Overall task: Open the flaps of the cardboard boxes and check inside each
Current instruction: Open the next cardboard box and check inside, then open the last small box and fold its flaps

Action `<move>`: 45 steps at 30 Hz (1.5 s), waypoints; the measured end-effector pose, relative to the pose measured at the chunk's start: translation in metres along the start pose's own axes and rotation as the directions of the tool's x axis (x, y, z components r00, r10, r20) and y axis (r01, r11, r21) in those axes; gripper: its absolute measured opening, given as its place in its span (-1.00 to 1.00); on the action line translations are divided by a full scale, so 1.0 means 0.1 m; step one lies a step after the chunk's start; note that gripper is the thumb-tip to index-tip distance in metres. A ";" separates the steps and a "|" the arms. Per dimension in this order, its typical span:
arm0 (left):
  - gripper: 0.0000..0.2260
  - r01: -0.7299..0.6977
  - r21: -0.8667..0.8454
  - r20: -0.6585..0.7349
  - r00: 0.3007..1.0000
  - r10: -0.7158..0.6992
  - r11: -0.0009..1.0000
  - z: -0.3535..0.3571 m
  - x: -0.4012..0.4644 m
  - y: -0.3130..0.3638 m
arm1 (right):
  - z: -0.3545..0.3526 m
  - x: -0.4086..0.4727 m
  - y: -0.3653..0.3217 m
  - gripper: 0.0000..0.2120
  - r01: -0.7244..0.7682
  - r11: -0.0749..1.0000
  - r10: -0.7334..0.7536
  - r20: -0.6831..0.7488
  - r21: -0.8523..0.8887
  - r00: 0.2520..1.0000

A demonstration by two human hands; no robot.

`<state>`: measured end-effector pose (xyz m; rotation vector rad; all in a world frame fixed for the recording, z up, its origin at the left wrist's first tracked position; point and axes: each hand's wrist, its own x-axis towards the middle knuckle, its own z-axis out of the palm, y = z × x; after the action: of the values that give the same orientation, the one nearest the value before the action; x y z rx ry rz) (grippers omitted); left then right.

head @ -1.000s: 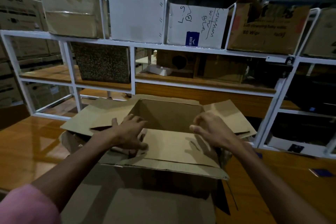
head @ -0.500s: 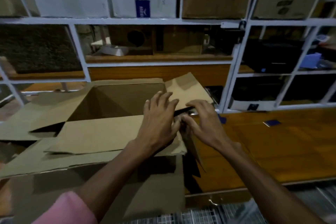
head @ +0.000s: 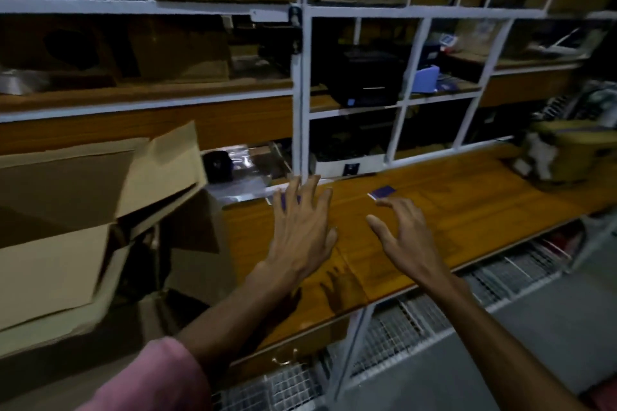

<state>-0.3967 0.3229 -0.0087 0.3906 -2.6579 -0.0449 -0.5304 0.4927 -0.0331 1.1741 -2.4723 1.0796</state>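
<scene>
Bare desk (head: 450, 210) is seen between box (head: 83, 210) at left edge and bag (head: 567, 153); left hand (head: 300, 230) and right hand (head: 407, 233) are held spread above it, grip released.

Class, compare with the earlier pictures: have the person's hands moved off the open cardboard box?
Yes. Both the left hand and right hand have moved right, off the box, and now hover spread over the wooden worktop.

Small blue card (head: 382, 192) lies on wooden worktop (head: 467, 197).

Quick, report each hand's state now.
Left hand: open, fingers spread, holding nothing.
Right hand: open, fingers loosely curled, holding nothing.
</scene>
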 end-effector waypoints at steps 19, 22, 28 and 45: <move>-0.34 -0.002 -0.054 0.109 0.994 0.008 0.999 1.77 1.45 1.27 | -0.47 0.35 2.59 -0.55 -0.249 0.965 0.255 0.073 -0.088 0.964; -0.31 -0.038 -0.057 0.070 0.997 0.042 0.998 2.36 1.79 1.43 | -0.34 0.61 3.20 -0.55 -0.235 0.964 0.238 0.004 -0.126 0.971; -0.26 0.051 -0.094 0.098 0.994 -0.042 0.994 3.39 2.37 1.59 | 0.13 1.25 4.30 -0.44 -0.190 0.977 0.190 -0.013 -0.102 0.982; -0.20 0.066 -0.122 0.098 0.994 -0.055 0.990 4.73 4.11 3.60 | -1.11 2.10 7.07 -0.42 -0.247 0.969 0.247 -0.101 0.012 0.964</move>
<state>-1.0527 0.5372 -0.2220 0.4376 -2.7180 -0.2538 -1.2046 0.7402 -0.2339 0.8022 -2.5872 1.1678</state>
